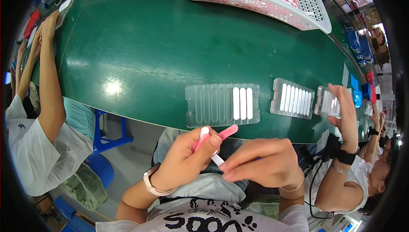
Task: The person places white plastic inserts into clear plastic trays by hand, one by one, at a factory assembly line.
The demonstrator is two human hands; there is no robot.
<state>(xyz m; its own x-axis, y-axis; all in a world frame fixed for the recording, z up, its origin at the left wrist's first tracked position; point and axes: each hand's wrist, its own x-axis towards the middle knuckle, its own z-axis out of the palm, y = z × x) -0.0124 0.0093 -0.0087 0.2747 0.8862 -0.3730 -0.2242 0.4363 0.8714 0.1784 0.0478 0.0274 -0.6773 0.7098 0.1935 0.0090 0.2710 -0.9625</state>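
Observation:
My left hand (187, 153) is closed round a few small flat sticks with rounded ends, over the table's near edge. A pink stick (228, 132) pokes out past its thumb, and a white stick (217, 159) sticks out below. Fingertips of my right hand (262, 161) are pinched together at that white stick's lower end. Just beyond my hands lies a clear slotted tray (222, 123). White sticks (243, 103) fill three slots at its right side; the slots to their left hold none.
A second clear tray (293, 98), filled with white sticks, lies to the right. Past it is another clear tray (328, 101), beside a co-worker's raised hand (345, 113). A white basket (255, 6) of pink and white sticks stands at the far side. Another person's arm (49, 78) rests at left.

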